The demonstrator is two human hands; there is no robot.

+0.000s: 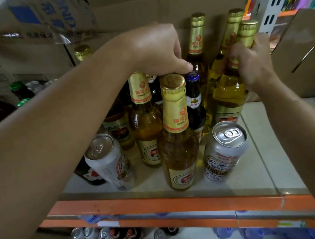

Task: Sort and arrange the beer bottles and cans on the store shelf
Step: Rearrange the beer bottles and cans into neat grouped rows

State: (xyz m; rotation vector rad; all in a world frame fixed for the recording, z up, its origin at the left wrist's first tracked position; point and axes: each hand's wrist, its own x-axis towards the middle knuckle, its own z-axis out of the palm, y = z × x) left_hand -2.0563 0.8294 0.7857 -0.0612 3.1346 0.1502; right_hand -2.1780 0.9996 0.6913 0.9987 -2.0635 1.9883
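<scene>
Several gold-foil beer bottles stand clustered on the pale shelf (259, 146). My right hand (252, 62) grips the neck of a tilted yellow bottle (230, 90) at the right of the cluster. My left hand (156, 50) reaches over the cluster, fingers curled down onto the top of a bottle hidden beneath it, just behind the front gold bottle (176, 136). A dark bottle with a blue cap (194, 99) stands between the two hands. Two silver cans sit at the front: a left can (108, 161) and a right can (224, 151).
Cardboard boxes (168, 4) wall off the back and the right side (303, 51). The shelf's orange front edge (162, 202) runs below the cans. A lower shelf holds more cans (91, 233). Green-capped bottles (18, 90) stand at the far left.
</scene>
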